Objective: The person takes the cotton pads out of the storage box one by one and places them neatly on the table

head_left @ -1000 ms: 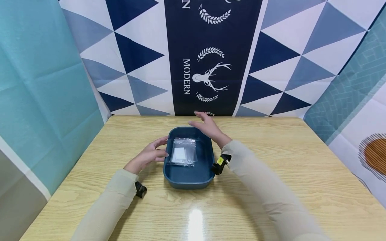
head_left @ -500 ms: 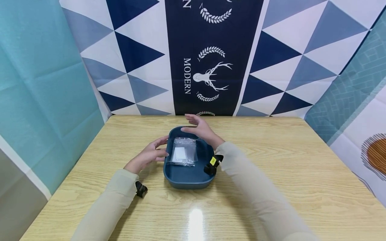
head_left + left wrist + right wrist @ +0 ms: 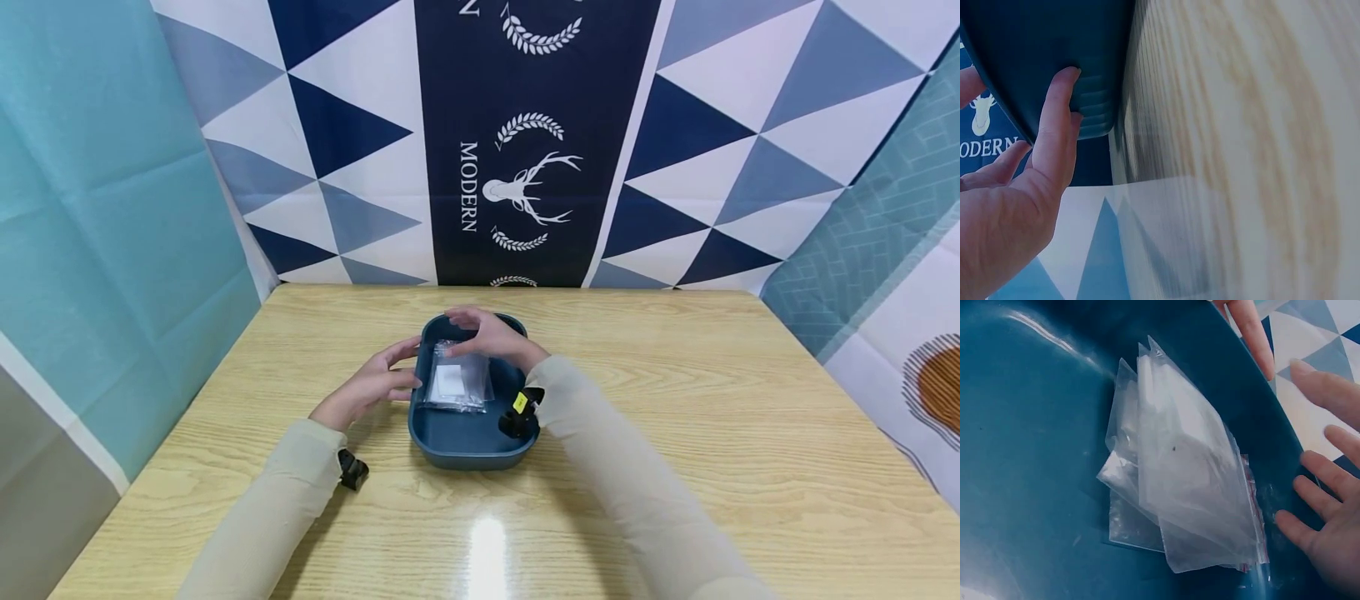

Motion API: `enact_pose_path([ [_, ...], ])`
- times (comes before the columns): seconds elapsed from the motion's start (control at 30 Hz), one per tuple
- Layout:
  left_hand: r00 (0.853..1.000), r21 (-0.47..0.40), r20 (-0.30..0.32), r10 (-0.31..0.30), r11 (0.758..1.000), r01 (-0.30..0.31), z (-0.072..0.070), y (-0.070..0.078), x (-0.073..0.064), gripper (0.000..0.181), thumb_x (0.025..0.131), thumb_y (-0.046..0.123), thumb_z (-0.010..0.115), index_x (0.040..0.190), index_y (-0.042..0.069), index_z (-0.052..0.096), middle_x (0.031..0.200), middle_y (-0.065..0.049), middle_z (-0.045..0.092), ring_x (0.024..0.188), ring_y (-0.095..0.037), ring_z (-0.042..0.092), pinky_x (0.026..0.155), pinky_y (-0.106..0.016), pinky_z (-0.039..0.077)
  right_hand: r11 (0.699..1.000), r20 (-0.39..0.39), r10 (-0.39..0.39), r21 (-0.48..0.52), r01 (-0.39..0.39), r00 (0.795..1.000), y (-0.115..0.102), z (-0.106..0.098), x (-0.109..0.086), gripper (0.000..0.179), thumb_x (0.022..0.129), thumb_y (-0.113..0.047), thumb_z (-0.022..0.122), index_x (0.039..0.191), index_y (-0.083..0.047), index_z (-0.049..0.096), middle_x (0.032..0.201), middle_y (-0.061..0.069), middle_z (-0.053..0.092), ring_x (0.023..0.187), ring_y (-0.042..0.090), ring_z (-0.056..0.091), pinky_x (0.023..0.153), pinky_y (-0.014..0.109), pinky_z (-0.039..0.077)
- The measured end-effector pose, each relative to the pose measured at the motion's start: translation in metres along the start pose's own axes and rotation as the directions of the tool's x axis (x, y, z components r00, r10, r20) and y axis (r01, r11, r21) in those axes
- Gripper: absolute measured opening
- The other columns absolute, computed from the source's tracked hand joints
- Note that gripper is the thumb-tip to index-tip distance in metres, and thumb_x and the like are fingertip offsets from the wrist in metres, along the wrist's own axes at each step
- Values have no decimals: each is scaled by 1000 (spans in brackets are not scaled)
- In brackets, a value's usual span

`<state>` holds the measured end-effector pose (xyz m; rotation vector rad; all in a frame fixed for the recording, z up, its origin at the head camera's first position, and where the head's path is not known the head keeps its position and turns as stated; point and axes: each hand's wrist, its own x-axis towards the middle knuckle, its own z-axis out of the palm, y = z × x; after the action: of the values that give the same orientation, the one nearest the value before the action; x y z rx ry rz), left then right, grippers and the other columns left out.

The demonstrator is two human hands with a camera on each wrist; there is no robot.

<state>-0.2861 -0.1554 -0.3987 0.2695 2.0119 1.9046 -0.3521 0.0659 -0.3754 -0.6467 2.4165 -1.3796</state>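
Observation:
A dark blue rectangular bin (image 3: 472, 461) with rounded corners stands on the table. Several clear zip-lock plastic bags (image 3: 453, 392) lie overlapping inside it, toward its left side, with white pieces showing in them. My left hand (image 3: 371, 385) touches the bin's left side, its fingers extended along the outer wall (image 3: 1016, 56) in the left wrist view. Over the far part of the bin is my right hand (image 3: 491, 337), fingers spread and holding nothing. The right wrist view has this hand (image 3: 1338, 509) beside the zip edges of the bags (image 3: 1191, 475).
The bin sits near the middle of a light wood-grain table (image 3: 675, 433). Behind the table hangs a patterned cloth (image 3: 360, 142) with triangles and a deer print. A teal cloth (image 3: 112, 208) hangs on the left.
My right hand has moved from the bin's far right rim leftward and nearer, to over the bags. My left hand stays at the bin's left side; the bin and bags have not moved.

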Motion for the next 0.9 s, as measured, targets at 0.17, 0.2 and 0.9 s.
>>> enact_pose_path([
  [0.17,1000,-3,-5,-4,1000,4,1,1,0,75,82,-5,55,148,13,25,146,-13,28,121,-33,45,86,-41,50,993,81,58,-109,-49,995,3,1,0,70,76,-24,77,137,-14,45,138,9,44,128,24,37,105,42,31],
  [0.2,1000,-3,-6,-5,1000,4,1,1,0,75,82,-5,55,148,13,25,146,-13,27,121,-33,45,86,-41,50,991,95,69,-124,-57,993,4,1,0,70,76,-25,77,137,-13,45,139,9,43,128,24,36,105,42,30],
  [0.9,1000,-19,19,10,1000,-10,-1,-1,0,74,84,-5,53,149,10,21,148,-18,22,125,-37,40,88,-43,48,951,362,169,-305,-55,917,9,4,0,75,71,-21,82,137,-14,46,136,5,41,115,20,39,103,37,31],
])
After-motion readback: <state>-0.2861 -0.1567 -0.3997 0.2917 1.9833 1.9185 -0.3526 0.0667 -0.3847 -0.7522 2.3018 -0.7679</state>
